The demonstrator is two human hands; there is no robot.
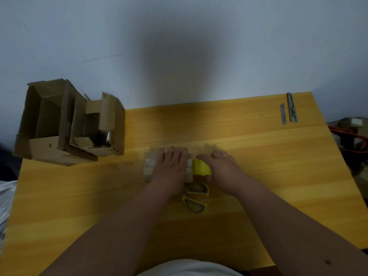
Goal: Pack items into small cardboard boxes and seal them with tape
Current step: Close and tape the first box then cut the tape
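Small box (148,166): lying mid-bench (249,140), closed; left hand (171,166) pressing it flat, fingers straight and together. Yellow tape roll (201,166): touching the box's right end, right hand (223,166) gripping it, fingers curled round. Sealing appears to be starting. Scissors (196,200): waiting nearer the person. Open cartons (65,120): standing far left.

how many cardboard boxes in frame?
3. Two open boxes at the table's far left corner: the larger box and the smaller box beside it. One small box lies under the left hand. More may be hidden.
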